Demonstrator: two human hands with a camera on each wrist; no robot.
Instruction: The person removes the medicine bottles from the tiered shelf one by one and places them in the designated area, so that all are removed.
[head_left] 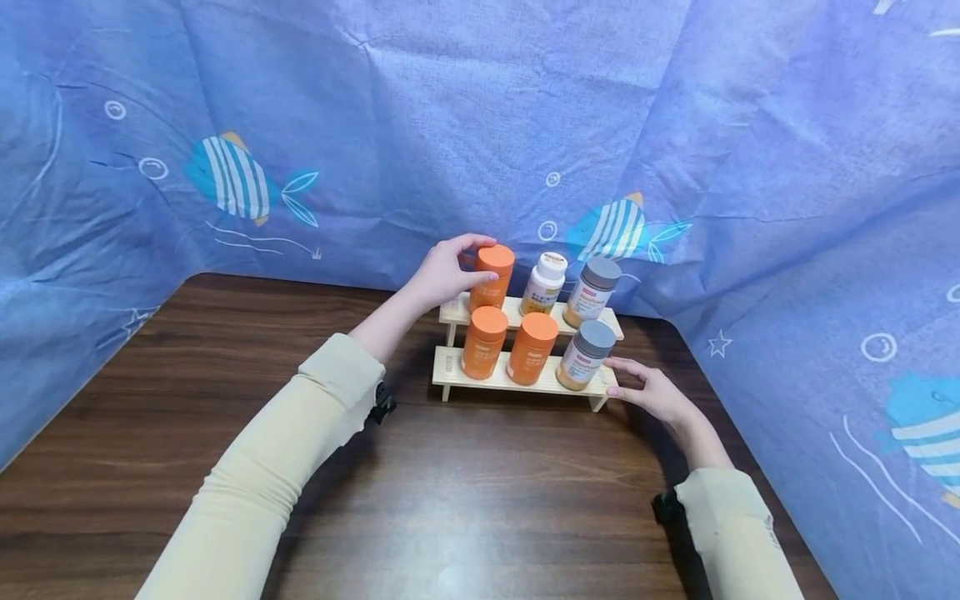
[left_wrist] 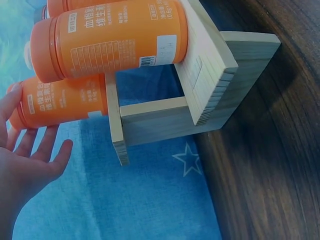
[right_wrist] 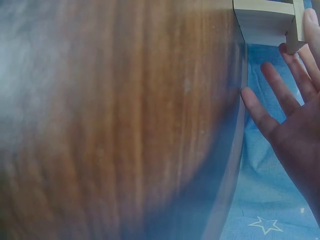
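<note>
A two-step wooden rack (head_left: pixel 450 364) bears supplement bottles on both steps. At the left of the upper step, my left hand (head_left: pixel 442 271) holds an orange bottle (head_left: pixel 489 292) near its lid, the thumb across the front. Beside that bottle stand a white bottle (head_left: pixel 542 292) and a grey-lidded bottle (head_left: pixel 587 300). On the lower step are an orange bottle (head_left: pixel 482 350), a second orange bottle (head_left: pixel 531 354) and another grey-lidded bottle (head_left: pixel 581 362). My right hand (head_left: pixel 652 392) grips the lower step's right end between thumb and forefinger; its other fingers (right_wrist: pixel 280 90) spread apart.
The rack stands on a dark wooden table (head_left: pixel 480 500), near its back edge. A blue fish-patterned cloth (head_left: pixel 450 125) hangs right behind it and along the sides. Black wrist cameras sit at both cuffs.
</note>
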